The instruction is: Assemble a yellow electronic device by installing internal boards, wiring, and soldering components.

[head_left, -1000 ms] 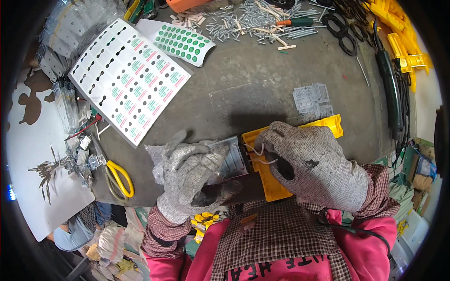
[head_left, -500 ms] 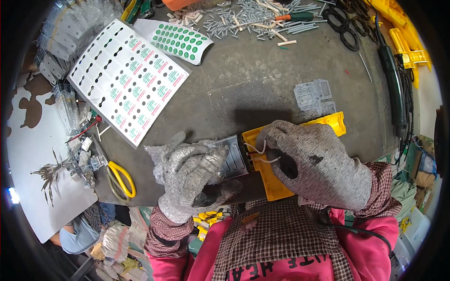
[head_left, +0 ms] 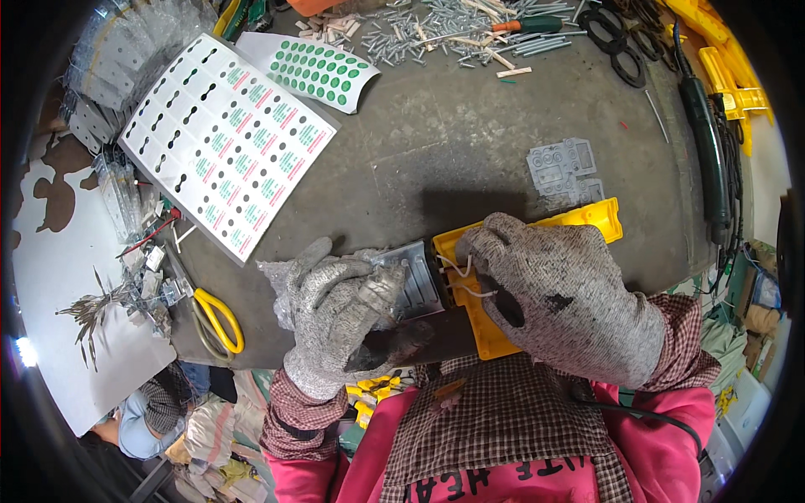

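My left hand [head_left: 331, 310], in a grey knit glove, wraps round a dark-sided unit with a ribbed silver metal panel [head_left: 422, 277]. Crumpled clear plastic wrap [head_left: 277, 281] lies round its far left end. My thumb presses along the dark side [head_left: 453, 335]. Joined to the right end is a yellow plastic casing [head_left: 495, 338]. Two thin white wires [head_left: 461, 290] come out of it. My right hand [head_left: 562, 293], gloved too, bends over the casing with fingers curled together, close to the wire ends. Its palm hides what the fingertips hold, if anything.
A white sticker sheet [head_left: 226, 151] and a green-dotted sheet [head_left: 323, 74] lie far left. Yellow-handled scissors [head_left: 220, 323] rest left. Screws [head_left: 419, 38] and a screwdriver [head_left: 528, 27] lie at the back. A grey flat plate [head_left: 562, 172] sits beyond the casing; a dark corded tool [head_left: 703, 159] is right.
My right hand has shifted slightly, its fingertips a little left and up. The white wires bend differently and show more of their ends. My left hand keeps its hold.
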Available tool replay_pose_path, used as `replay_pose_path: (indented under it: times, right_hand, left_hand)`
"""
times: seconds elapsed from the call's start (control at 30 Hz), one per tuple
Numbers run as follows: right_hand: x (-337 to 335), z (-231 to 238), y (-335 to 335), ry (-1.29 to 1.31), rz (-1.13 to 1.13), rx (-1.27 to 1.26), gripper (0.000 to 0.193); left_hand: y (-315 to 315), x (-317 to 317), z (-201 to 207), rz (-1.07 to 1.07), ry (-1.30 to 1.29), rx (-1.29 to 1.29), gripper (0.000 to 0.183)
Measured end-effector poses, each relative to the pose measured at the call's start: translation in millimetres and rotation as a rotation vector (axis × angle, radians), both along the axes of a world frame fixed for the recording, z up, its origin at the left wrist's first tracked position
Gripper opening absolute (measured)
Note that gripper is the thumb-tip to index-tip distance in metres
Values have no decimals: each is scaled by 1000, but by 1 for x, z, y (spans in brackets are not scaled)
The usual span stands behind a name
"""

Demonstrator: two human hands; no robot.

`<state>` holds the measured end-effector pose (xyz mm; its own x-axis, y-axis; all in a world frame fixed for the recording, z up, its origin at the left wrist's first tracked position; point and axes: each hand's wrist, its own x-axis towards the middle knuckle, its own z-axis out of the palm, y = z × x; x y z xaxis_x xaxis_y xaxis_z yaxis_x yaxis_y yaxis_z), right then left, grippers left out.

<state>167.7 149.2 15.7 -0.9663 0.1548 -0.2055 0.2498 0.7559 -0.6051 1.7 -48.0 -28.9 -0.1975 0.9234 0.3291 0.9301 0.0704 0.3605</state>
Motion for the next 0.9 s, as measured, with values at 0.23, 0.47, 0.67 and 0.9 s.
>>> replay_pose_path:
  times: [0.23,0.47,0.67,0.9]
  right_hand:
    - [1,-1,-3,20,-28,0,29]
    - [1,1,-8,37,-8,98,30]
    - [0,-2,-1,61,-27,-51,31]
    - [4,-6,0,18,16,-56,31]
  left_hand:
    - [2,-2,0,-41,-3,12,59]
    - [2,-2,2,-32,8,5,59]
    - [1,-1,1,-15,3,0,60]
    - [0,-2,-5,-32,1,22,44]
